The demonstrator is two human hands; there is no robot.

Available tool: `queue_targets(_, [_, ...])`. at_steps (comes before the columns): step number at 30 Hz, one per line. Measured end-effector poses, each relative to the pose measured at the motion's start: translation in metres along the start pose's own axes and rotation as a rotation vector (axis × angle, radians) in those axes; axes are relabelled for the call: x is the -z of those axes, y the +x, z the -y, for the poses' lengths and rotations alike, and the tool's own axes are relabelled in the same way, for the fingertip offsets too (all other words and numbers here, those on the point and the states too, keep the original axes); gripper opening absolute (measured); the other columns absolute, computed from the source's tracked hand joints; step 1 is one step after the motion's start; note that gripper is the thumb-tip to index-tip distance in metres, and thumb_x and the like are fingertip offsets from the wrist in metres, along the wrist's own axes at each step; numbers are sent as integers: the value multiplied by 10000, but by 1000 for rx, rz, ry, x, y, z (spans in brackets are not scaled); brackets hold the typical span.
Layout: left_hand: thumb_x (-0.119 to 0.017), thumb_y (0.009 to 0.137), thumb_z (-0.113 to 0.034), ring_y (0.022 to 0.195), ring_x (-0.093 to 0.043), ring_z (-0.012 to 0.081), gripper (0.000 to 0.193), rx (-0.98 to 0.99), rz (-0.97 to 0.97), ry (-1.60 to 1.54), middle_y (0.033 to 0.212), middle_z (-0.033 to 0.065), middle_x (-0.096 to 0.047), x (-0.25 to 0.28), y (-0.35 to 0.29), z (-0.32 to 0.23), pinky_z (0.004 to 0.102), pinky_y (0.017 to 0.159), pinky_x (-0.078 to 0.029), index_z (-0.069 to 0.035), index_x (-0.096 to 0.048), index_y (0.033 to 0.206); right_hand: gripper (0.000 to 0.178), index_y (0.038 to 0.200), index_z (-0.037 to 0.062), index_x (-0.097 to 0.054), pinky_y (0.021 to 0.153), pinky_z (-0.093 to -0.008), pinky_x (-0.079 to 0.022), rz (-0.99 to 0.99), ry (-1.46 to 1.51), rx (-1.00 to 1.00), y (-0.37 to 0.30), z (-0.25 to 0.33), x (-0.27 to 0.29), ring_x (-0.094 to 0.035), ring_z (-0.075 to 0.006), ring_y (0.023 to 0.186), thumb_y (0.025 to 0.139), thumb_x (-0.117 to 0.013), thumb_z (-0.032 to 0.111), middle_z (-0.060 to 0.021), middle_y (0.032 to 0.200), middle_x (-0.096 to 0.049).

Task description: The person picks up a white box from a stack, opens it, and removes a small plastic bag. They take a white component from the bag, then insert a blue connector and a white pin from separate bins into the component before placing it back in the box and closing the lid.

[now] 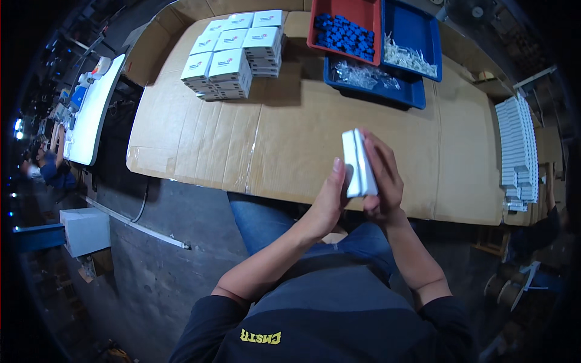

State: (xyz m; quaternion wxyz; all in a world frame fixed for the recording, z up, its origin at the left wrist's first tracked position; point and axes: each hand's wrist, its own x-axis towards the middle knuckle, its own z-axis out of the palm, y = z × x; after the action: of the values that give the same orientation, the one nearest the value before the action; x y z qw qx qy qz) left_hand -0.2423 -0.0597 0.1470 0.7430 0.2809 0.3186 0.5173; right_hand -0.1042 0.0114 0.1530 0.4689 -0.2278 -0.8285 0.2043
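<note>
A small white box (358,166) stands on edge between my hands, above the near side of the cardboard-covered table (302,142). A dark seam runs along its narrow side. My left hand (330,196) presses against its left side, thumb pointing up. My right hand (386,178) wraps the opposite side, with fingers stretched along it and some curled under its lower end. The faces under my palms are hidden.
White boxes (230,63) are stacked at the far left. A red tray (314,27) of blue parts overlaps blue trays holding white pieces (408,57) and clear plastic pieces (363,75). Flat white pieces (517,148) are stacked at right. A person (51,163) works at a white table (97,115).
</note>
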Motion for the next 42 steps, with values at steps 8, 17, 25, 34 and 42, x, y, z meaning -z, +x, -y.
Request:
queue_targets(8, [-671,1005,-235,1350,-494,303,902,-513,-147,429,1515,197,-397,-5,19,7,422,1134,-410,-63,-81,1666,843,1509,-75,-463,1152,-426,-404,-92,488,-409,-3,22,-6,-439,-358,1449,1071,-324,631,-247,1546,-456])
queue_targets(17, [-362,1076,-608,1090,-677,225,731,-144,-301,92,1253,154,-609,-10,27,18,371,978,-571,7,-406,1469,516,1404,-18,-620,1137,-421,-448,87,194,-323,-35,2,24,-542,-365,1374,921,-649,161,-237,1526,-505])
queue_targets(25, [-395,1056,-662,620,-425,28,582,-76,-472,144,767,-64,-503,-51,52,58,217,534,-341,-114,-586,1105,437,1315,-46,-661,927,-398,-596,-86,-30,-272,-70,-26,32,-688,-346,1180,906,-676,107,-208,1316,-678])
queue_targets(34, [-405,1077,-611,654,-417,39,552,-87,-427,335,764,-60,-491,-77,65,76,226,566,-320,-96,-592,1013,420,1353,-78,-603,873,-401,-619,-192,-186,-230,-89,-34,51,-736,-373,1054,940,-572,-4,-245,1264,-690])
queue_targets(42, [-397,1090,-575,663,-430,42,512,-134,-450,332,763,-55,-497,-83,42,33,237,563,-329,-114,-571,951,356,1301,-125,-608,883,-419,-620,-236,-160,-145,-53,-9,33,-724,-400,1094,983,-531,14,-276,1255,-689])
